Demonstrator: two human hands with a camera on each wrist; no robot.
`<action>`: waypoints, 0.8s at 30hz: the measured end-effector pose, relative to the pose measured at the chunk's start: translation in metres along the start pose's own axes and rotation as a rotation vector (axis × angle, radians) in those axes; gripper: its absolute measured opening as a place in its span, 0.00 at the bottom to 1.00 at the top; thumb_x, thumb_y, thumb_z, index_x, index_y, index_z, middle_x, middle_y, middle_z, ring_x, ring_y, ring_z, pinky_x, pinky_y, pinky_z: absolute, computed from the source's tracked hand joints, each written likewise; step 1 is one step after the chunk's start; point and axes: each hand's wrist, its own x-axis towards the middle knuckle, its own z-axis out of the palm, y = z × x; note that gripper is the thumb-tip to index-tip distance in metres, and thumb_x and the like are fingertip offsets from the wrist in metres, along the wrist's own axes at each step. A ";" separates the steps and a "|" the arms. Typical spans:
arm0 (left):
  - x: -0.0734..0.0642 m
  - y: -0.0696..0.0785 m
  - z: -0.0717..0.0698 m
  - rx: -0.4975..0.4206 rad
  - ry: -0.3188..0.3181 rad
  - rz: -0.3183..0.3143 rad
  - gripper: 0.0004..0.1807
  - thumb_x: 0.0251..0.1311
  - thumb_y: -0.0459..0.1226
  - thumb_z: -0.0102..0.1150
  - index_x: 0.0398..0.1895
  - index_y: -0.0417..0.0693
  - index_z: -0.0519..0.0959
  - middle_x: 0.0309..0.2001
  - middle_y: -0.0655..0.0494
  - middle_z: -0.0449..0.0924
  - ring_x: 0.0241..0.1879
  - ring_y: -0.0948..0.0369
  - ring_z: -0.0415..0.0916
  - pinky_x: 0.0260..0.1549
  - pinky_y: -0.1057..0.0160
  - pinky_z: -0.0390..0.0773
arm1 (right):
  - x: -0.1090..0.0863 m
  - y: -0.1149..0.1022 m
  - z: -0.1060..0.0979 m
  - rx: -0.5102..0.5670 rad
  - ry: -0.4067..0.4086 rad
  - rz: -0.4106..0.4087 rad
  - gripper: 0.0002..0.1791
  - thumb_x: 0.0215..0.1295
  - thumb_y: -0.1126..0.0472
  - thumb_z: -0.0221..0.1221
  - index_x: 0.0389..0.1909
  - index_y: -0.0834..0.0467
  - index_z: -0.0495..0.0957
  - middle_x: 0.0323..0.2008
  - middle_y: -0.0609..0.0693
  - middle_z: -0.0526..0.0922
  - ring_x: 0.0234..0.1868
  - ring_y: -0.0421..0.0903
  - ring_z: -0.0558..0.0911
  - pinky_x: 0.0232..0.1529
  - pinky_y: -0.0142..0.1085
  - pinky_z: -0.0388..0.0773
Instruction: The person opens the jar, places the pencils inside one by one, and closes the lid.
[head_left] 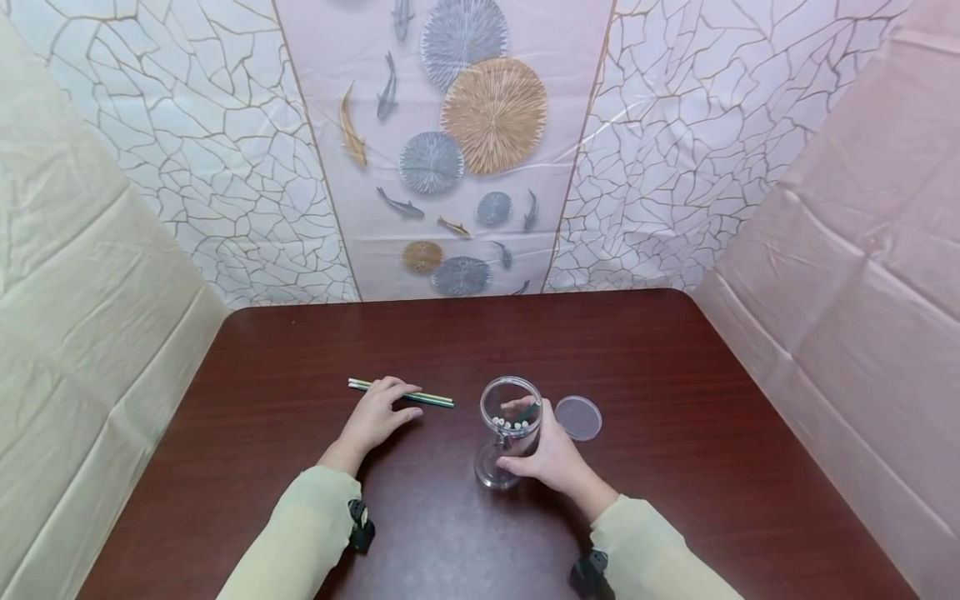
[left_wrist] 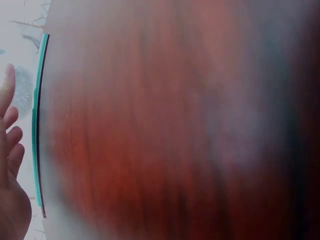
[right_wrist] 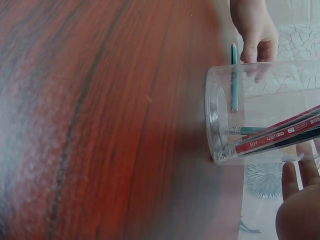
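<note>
My right hand (head_left: 553,454) holds a clear plastic jar (head_left: 510,390) around its side, fingers on the far wall and thumb on the near one. The jar stands upright, its mouth uncovered. Inside lean several pencils (right_wrist: 280,135), red, dark and green; one red pencil bears "HB" lettering. To the left, my left hand (head_left: 377,414) lies over a few green pencils (head_left: 435,400) on the table, fingers relaxed and slightly bent. In the left wrist view a green pencil (left_wrist: 35,125) lies beside the fingers; whether they touch it I cannot tell.
A round clear lid (head_left: 578,417) lies flat on the dark red-brown table (head_left: 300,350), right of the jar. Patterned cloth walls (head_left: 240,158) enclose the table at the back and both sides. Black wrist cameras (head_left: 362,527) sit on both sleeves.
</note>
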 end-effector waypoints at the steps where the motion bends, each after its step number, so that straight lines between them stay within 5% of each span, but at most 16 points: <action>1: -0.001 -0.001 0.001 0.003 -0.003 -0.002 0.20 0.51 0.43 0.69 0.48 0.51 0.81 0.44 0.56 0.75 0.46 0.55 0.70 0.47 0.54 0.70 | 0.000 0.000 0.000 0.002 -0.002 0.004 0.43 0.37 0.67 0.74 0.54 0.67 0.60 0.53 0.59 0.75 0.54 0.53 0.75 0.56 0.28 0.63; 13: 0.001 -0.007 0.006 -0.002 -0.003 -0.009 0.19 0.52 0.44 0.68 0.48 0.51 0.82 0.44 0.56 0.75 0.47 0.55 0.70 0.49 0.53 0.69 | 0.000 -0.002 0.001 0.008 0.001 0.000 0.43 0.36 0.69 0.74 0.53 0.68 0.59 0.53 0.60 0.75 0.54 0.54 0.75 0.56 0.27 0.64; 24: -0.002 -0.007 0.008 0.080 -0.035 0.067 0.10 0.53 0.39 0.67 0.40 0.52 0.84 0.40 0.57 0.74 0.42 0.55 0.69 0.47 0.50 0.67 | 0.000 -0.001 0.000 -0.011 -0.004 0.000 0.43 0.37 0.68 0.74 0.54 0.68 0.59 0.53 0.60 0.75 0.53 0.54 0.76 0.55 0.28 0.65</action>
